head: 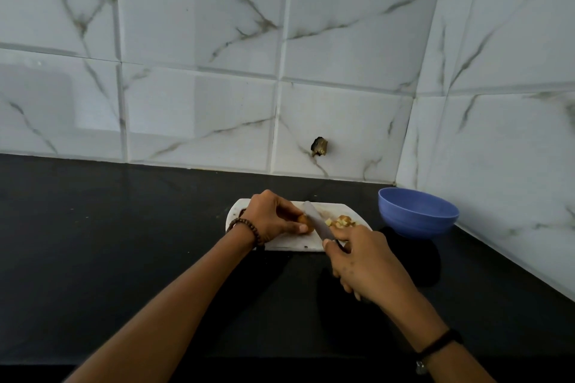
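brown food piece (304, 221): mid cutting board (289, 245), pinched under the curled fingers of the left hand (273, 218), the nearer hand. knife (317, 222): gripped in the right hand (364, 261), blade diagonal across the board, resting at the piece's right end; the next cut likely falls there. cut bits (342, 221): board's right part. blue bowl (417, 214): off the board's right side.

Left grip (273, 218), right grip (364, 261): both tight.

Smooth white plastic-look cutting board (289, 244); knife (317, 222) over it, metal blade, dull sheen. Right of board, matt blue plastic-look bowl (417, 214). Beneath board, black countertop (124, 242), faint gloss. Behind board, glossy marble-veined tiles (199, 71).
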Demonstrator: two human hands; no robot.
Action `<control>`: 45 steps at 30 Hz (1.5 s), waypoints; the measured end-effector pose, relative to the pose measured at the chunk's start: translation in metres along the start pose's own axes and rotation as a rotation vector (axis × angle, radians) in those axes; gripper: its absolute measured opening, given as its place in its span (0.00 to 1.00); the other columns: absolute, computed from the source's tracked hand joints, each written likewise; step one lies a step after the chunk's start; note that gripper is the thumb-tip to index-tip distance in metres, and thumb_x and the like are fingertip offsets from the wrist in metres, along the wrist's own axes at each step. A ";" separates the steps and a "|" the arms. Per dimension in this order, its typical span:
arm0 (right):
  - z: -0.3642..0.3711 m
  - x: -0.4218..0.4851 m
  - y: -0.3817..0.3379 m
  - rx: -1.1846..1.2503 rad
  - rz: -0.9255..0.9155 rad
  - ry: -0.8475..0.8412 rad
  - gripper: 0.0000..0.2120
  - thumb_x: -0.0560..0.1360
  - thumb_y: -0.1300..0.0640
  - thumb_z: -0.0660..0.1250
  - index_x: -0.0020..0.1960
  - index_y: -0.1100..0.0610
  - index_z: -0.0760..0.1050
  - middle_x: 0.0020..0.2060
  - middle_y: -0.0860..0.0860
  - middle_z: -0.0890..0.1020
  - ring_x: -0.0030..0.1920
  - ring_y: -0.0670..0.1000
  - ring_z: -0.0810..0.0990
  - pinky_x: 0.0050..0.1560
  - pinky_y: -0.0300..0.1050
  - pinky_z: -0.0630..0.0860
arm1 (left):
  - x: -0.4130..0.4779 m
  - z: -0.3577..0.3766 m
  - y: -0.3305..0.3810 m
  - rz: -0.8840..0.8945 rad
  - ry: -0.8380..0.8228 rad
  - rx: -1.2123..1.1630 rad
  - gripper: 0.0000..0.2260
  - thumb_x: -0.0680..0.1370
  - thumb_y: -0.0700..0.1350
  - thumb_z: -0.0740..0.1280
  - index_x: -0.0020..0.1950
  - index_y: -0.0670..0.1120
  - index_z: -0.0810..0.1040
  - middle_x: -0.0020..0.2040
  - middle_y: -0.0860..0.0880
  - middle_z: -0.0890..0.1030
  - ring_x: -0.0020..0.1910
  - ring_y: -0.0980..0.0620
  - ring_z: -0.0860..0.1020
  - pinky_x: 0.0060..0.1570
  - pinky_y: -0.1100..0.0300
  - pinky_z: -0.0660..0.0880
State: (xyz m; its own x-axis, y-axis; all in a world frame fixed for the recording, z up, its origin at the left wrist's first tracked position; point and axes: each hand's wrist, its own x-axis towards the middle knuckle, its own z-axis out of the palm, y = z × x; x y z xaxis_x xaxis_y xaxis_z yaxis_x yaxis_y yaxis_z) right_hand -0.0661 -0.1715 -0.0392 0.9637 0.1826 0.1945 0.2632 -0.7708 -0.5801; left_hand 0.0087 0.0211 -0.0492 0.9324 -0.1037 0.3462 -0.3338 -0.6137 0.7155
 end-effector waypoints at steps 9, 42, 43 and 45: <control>0.004 0.025 -0.011 -0.211 0.007 0.008 0.13 0.82 0.50 0.60 0.61 0.56 0.75 0.48 0.56 0.81 0.45 0.54 0.81 0.46 0.50 0.81 | -0.001 0.005 0.007 0.038 0.048 0.067 0.11 0.65 0.45 0.81 0.46 0.47 0.87 0.42 0.54 0.85 0.45 0.61 0.81 0.56 0.67 0.75; -0.038 -0.043 -0.015 -0.298 0.026 -0.192 0.11 0.81 0.50 0.63 0.61 0.53 0.75 0.45 0.52 0.80 0.38 0.48 0.82 0.42 0.43 0.82 | -0.006 0.003 0.002 -0.008 -0.011 0.101 0.15 0.73 0.44 0.74 0.59 0.47 0.81 0.50 0.50 0.83 0.50 0.57 0.80 0.56 0.67 0.74; -0.040 -0.044 -0.013 -0.253 0.026 -0.183 0.12 0.81 0.50 0.63 0.62 0.53 0.75 0.43 0.52 0.80 0.34 0.46 0.80 0.37 0.41 0.81 | -0.006 0.002 0.002 0.001 -0.028 0.109 0.15 0.74 0.43 0.74 0.59 0.48 0.81 0.51 0.51 0.83 0.50 0.57 0.80 0.57 0.65 0.75; -0.040 -0.041 -0.009 -0.180 0.030 -0.119 0.13 0.81 0.49 0.63 0.63 0.53 0.75 0.39 0.51 0.81 0.29 0.45 0.79 0.30 0.39 0.77 | -0.004 -0.001 0.000 0.016 -0.046 0.127 0.15 0.74 0.42 0.73 0.59 0.48 0.81 0.52 0.50 0.83 0.52 0.56 0.80 0.58 0.64 0.75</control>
State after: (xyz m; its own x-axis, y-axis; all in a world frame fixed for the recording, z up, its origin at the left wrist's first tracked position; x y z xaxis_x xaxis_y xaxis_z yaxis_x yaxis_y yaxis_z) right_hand -0.1099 -0.1963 -0.0108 0.9722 0.2208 0.0785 0.2328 -0.8716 -0.4313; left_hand 0.0045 0.0220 -0.0502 0.9334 -0.1481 0.3268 -0.3312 -0.7057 0.6263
